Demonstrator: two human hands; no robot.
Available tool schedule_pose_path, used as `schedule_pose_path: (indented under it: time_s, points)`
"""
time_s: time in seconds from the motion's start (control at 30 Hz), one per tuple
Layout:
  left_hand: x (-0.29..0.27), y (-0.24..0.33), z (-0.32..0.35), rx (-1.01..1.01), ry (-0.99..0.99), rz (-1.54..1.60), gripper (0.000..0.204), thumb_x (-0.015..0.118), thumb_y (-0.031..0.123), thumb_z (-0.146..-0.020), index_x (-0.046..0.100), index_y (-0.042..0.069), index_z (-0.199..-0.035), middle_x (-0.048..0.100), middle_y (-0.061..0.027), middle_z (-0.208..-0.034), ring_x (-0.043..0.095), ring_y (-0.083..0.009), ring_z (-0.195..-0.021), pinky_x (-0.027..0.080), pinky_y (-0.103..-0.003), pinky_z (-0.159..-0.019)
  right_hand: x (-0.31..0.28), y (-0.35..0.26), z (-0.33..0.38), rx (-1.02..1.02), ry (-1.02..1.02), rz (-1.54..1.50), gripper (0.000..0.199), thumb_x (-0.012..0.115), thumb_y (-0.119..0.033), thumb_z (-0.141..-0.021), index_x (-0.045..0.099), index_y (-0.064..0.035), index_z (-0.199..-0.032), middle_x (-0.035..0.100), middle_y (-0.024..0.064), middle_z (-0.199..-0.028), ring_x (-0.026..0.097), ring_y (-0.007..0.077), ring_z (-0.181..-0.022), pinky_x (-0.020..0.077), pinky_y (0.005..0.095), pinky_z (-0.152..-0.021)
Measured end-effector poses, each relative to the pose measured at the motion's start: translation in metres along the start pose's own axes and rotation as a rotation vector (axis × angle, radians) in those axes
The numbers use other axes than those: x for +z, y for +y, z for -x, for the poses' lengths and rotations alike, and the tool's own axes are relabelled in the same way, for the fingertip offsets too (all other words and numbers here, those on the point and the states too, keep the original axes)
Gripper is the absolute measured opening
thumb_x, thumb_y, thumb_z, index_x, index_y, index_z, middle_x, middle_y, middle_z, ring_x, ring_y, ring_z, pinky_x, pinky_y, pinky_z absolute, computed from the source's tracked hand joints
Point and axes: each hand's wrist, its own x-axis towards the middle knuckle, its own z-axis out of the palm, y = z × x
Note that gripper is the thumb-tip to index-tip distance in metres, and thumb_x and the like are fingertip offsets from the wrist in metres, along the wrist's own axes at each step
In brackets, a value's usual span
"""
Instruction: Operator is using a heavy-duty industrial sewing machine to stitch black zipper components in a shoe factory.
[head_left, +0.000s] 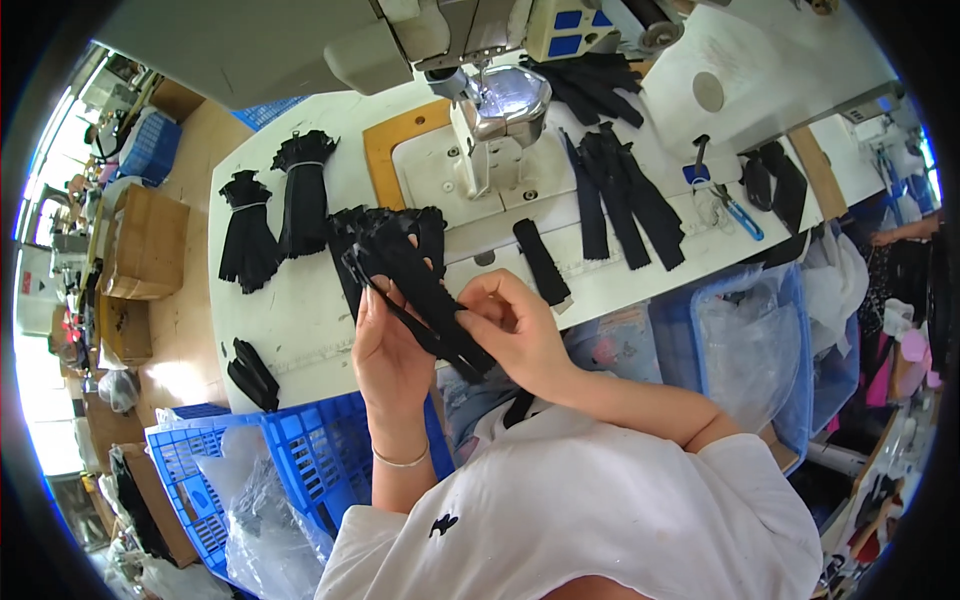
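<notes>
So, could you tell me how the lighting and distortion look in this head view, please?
Head view: strong fisheye bend, the white table edge curving toward a dark round rim; daylight blows out the left edge; glare on the sewing machine's metal head; both hands, left hand and right hand, stay sharp on the black strips.

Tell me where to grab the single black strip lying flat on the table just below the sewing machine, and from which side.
Take the single black strip at its lower end, probably coming from the near table edge. It lies flat and alone on the white table, slanting away from the person, and that end is closest to the right hand. Its far end points toward the sewing machine.
</notes>
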Motion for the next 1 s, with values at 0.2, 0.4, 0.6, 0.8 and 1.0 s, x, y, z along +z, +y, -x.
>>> schedule_pose_path:
  time_s: [0.2,0.4,0.6,0.8,1.0]
  points:
    - [-0.006,-0.011,-0.008,-0.121,-0.280,0.225,0.023,0.053,0.015,-0.093,0.052,0.005,-0.113,0.056,-0.0047,-0.105,0.047,-0.0243,-0.111,0.031,-0.040,-0.106,-0.012,-0.008,-0.002,-0.870,0.042,0.830,0.026,0.068,0.005,-0.065,0.064,-0.0059,-0.088,0.059,0.0059,-0.086,0.058,0.0233,-0.073,0.0474,0.0326,-0.060]
    - [0.034,-0.034,-0.020,-0.162,-0.465,0.476,0.028,0.058,0.013,-0.085,0.050,0.013,-0.112,0.048,0.0055,-0.077,0.045,-0.0120,-0.086,0.033,-0.031,-0.092,-0.026,-0.021,-0.004,-1.200,0.063,1.011,0.028,0.070,-0.010,-0.063,0.070,-0.0092,-0.091,0.057,0.0021,-0.089,0.053,0.0197,-0.072,0.0443,0.0301,-0.060]
    - [0.045,-0.044,-0.025,-0.217,-0.575,0.566,0.029,0.051,0.018,-0.087,0.047,0.013,-0.115,0.046,0.0018,-0.079,0.044,-0.0169,-0.088,0.035,-0.036,-0.094,-0.027,-0.031,0.005,-1.256,0.122,1.081,0.026,0.070,-0.010,-0.066,0.071,-0.0102,-0.092,0.056,0.0018,-0.091,0.052,0.0179,-0.072,0.0398,0.0295,-0.060]
    - [0.048,-0.044,-0.026,-0.245,-0.603,0.583,0.032,0.062,0.019,-0.086,0.049,0.011,-0.115,0.048,0.0031,-0.078,0.044,-0.0141,-0.086,0.035,-0.033,-0.095,-0.026,-0.033,0.006,-1.242,0.107,1.092,0.027,0.072,-0.010,-0.065,0.071,-0.0097,-0.092,0.056,0.0020,-0.092,0.051,0.0178,-0.073,0.0392,0.0290,-0.062]
    - [0.047,-0.043,-0.028,-0.243,-0.628,0.585,0.038,0.067,0.020,-0.083,0.049,0.012,-0.115,0.049,0.0037,-0.078,0.045,-0.0141,-0.087,0.035,-0.033,-0.095,-0.023,-0.035,0.008,-1.222,0.107,1.100,0.030,0.074,-0.008,-0.061,0.072,-0.0093,-0.091,0.056,0.0021,-0.092,0.050,0.0184,-0.075,0.0392,0.0295,-0.062]
